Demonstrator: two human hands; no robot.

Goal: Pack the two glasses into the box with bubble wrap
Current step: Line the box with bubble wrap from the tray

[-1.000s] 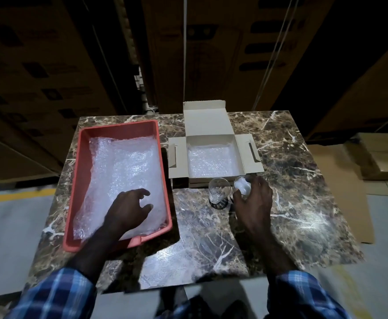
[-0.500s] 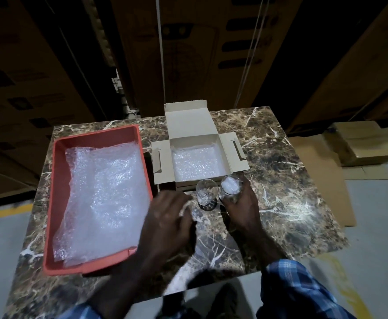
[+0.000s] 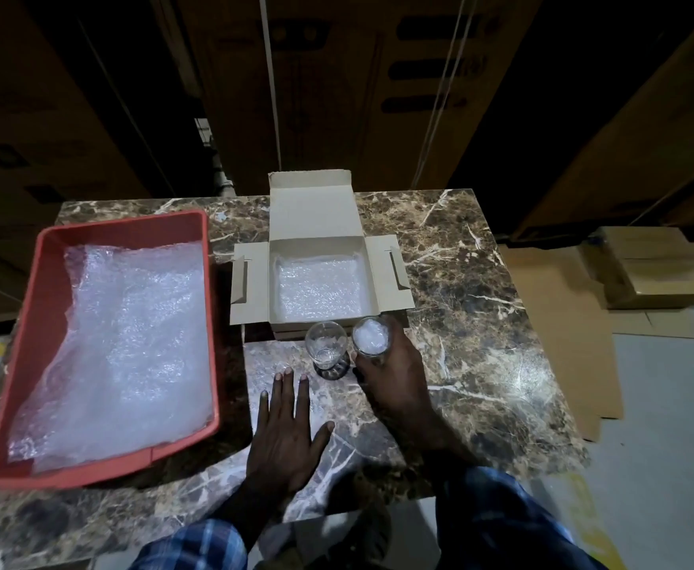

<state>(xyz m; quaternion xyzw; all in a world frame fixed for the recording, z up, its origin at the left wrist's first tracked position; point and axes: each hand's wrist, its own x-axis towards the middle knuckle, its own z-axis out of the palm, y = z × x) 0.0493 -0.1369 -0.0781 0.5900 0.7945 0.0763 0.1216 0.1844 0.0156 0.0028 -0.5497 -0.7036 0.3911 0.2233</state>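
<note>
Marble table [image 3: 481, 322] now carries the left hand [image 3: 285, 429], flat with fingers spread; a second ago it lay on the bubble wrap [image 3: 123, 347] in the red tray [image 3: 20, 322] at 9 o'clock, and it brought no sheet. The right hand [image 3: 394, 376] grips the stuffed glass [image 3: 372, 335]; the empty glass [image 3: 325, 347] stands just beside it, at the front wall of the box [image 3: 316, 207] at 12 o'clock, already lined. I judge loading comes next. Free room is at 3 o'clock; the near edge is close.
</note>
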